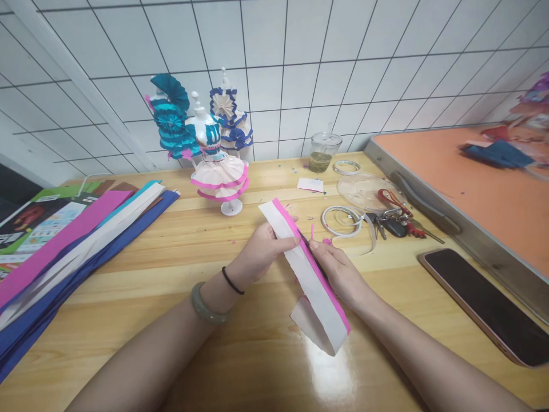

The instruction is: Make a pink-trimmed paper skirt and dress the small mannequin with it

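Note:
A long white paper strip (306, 274) with a pink border slants across the middle of the head view, its lower end curling under above the table. My left hand (263, 246) is closed on its upper part, thumb on the white face. At the pink edge, my right hand (338, 269) is closed round what look like dark-bladed scissors (302, 233); their handles are mostly hidden by the fingers. A small pink sliver (313, 231) shows beside the blades. Behind stands a small dress-form figure (218, 171) in a white paper skirt with pink trim.
Two more paper-dressed figures, one teal (174, 123) and one blue-and-white (235, 120), stand by the tiled wall. Coloured paper strips (86, 240) lie left. Rightward are a glass cup (321, 153), tape roll (342, 222), keys (394, 223), phone (484, 303) and an orange-topped board (463, 183).

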Motion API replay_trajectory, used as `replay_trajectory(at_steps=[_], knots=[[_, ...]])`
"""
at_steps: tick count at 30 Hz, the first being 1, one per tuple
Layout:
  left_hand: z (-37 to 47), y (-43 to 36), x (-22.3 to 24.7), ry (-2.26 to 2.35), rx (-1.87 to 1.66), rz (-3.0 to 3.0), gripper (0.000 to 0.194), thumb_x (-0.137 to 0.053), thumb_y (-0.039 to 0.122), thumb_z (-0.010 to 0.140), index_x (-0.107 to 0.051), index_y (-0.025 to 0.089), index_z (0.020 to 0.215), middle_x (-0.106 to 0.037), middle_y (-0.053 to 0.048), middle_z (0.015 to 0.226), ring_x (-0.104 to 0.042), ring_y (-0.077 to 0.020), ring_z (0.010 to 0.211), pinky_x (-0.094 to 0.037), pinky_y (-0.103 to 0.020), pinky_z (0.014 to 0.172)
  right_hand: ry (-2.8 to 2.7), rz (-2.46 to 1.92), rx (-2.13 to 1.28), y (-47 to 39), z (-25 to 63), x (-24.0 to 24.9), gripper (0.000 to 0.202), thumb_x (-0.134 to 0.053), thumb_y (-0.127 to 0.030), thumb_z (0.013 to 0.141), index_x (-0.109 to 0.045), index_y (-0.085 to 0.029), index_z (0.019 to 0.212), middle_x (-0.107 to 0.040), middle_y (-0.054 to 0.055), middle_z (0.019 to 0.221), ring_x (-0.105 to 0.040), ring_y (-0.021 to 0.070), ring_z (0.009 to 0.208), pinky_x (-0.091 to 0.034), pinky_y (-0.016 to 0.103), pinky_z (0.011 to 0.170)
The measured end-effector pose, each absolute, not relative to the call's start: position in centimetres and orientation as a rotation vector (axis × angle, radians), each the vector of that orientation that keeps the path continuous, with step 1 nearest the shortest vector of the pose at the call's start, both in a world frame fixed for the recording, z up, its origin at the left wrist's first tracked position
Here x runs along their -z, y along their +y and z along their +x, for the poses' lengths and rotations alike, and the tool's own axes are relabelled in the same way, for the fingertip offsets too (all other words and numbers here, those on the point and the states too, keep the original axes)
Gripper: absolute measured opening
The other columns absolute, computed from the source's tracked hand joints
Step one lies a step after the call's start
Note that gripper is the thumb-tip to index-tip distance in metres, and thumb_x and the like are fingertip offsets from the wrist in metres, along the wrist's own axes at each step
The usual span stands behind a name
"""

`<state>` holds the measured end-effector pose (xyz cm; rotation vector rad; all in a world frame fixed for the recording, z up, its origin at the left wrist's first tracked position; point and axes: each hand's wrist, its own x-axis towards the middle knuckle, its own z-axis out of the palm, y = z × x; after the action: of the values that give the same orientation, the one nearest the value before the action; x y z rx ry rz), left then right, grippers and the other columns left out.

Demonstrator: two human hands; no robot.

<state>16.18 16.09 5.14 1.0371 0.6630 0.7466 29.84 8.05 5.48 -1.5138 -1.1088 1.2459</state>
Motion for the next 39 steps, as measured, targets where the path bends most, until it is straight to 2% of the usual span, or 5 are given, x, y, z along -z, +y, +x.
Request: replay_trajectory(at_steps=[7, 16, 30, 36, 39], knots=[[16.16, 16.11, -5.12, 0.688, -0.748, 1.019, 0.047, -0.074, 0.014, 0.063, -0.058, 0.014, 0.108, -0.065, -0.004, 0.086, -0.059, -0.0168, 0.086, -0.043, -0.033, 0.086, -1.107, -1.545, -1.211, 8.10, 29.84, -5.34, 0.048, -0.044, -0.061, 0.082, -0.051, -0.018, 0.063, -0.047, -0.002, 0.056, -0.042, 0.0127, 0.054, -0.033, 0.024, 0.050], [15.99, 16.02, -5.07, 0.677, -0.721, 1.014, 0.051, -0.075, 0.016, 0.064, -0.056, 0.014, 0.111, -0.064, -0.003, 0.088, -0.058, -0.0138, 0.080, -0.044, -0.030, 0.081, -1.117, -1.488, -1.226, 8.05, 29.80, -5.38, 0.044, -0.045, -0.058, 0.083, -0.046, -0.019, 0.062, -0.042, -0.003, 0.056, -0.036, 0.0115, 0.052, -0.031, 0.024, 0.049], [15.95, 16.14, -5.21, 0.690, -0.687, 0.985, 0.053, -0.076, 0.016, 0.063, -0.057, 0.014, 0.112, -0.064, -0.004, 0.088, -0.058, -0.0146, 0.080, -0.045, -0.032, 0.080, -1.170, -1.478, -1.189, 8.22, 30.03, -4.94, 0.044, -0.048, -0.060, 0.081, -0.051, -0.018, 0.066, -0.045, -0.003, 0.057, -0.038, 0.0117, 0.053, -0.031, 0.024, 0.050], [15.65, 16.59, -5.19, 0.608, -0.614, 0.949, 0.022, -0.071, 0.024, 0.071, -0.062, 0.012, 0.087, -0.064, -0.004, 0.083, -0.059, -0.0145, 0.077, -0.047, -0.032, 0.076, -1.221, -1.535, -1.105, 8.21, 30.07, -5.00, 0.043, -0.045, -0.058, 0.083, -0.052, -0.019, 0.067, -0.047, -0.002, 0.060, -0.041, 0.0139, 0.057, -0.034, 0.025, 0.054], [15.47, 16.86, -5.16, 0.583, -0.674, 0.897, 0.017, -0.068, 0.022, 0.074, -0.064, 0.012, 0.086, -0.065, -0.005, 0.083, -0.060, -0.0143, 0.076, -0.049, -0.033, 0.076, -1.242, -1.523, -1.093, 8.11, 30.03, -4.97, 0.042, -0.046, -0.058, 0.083, -0.053, -0.019, 0.068, -0.048, -0.002, 0.059, -0.041, 0.0142, 0.056, -0.034, 0.026, 0.054]])
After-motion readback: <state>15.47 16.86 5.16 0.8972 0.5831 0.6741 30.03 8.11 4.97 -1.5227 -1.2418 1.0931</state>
